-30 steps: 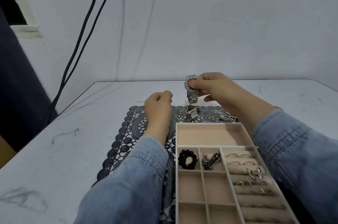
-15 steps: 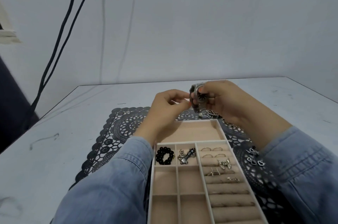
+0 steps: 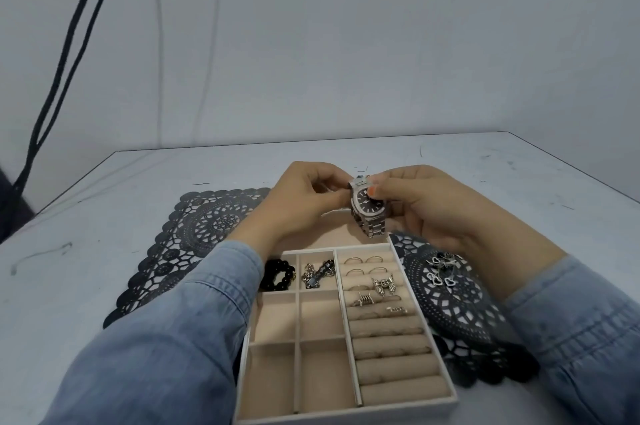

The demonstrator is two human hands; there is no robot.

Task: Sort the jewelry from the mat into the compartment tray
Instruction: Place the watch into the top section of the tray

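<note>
Against a plain grey wall (image 3: 346, 43), two dark cables (image 3: 69, 43) hang at 10 o'clock. White scuffed table (image 3: 104, 216) fills the lower view. On it I see a black lace mat (image 3: 207, 227), and on the mat a beige compartment tray (image 3: 346, 409) at 6 o'clock.

Silver watch (image 3: 369, 206) is held in the air over the tray's far end. Its dark dial faces me. The long axis runs roughly 11 to 5 o'clock, with the band's end hanging down toward the tray.

Left hand (image 3: 298, 202) sits at the watch's 9 o'clock, fingertips pinching the case edge. Right hand (image 3: 426, 206) sits at 3 o'clock, thumb on the dial rim, fingers curled behind. Both are clamped on the watch.

Heart charms (image 3: 441, 274) lie on the mat at the tray's 3 o'clock. A black bead bracelet (image 3: 278, 275) and rings (image 3: 363, 261) sit in the tray.
</note>
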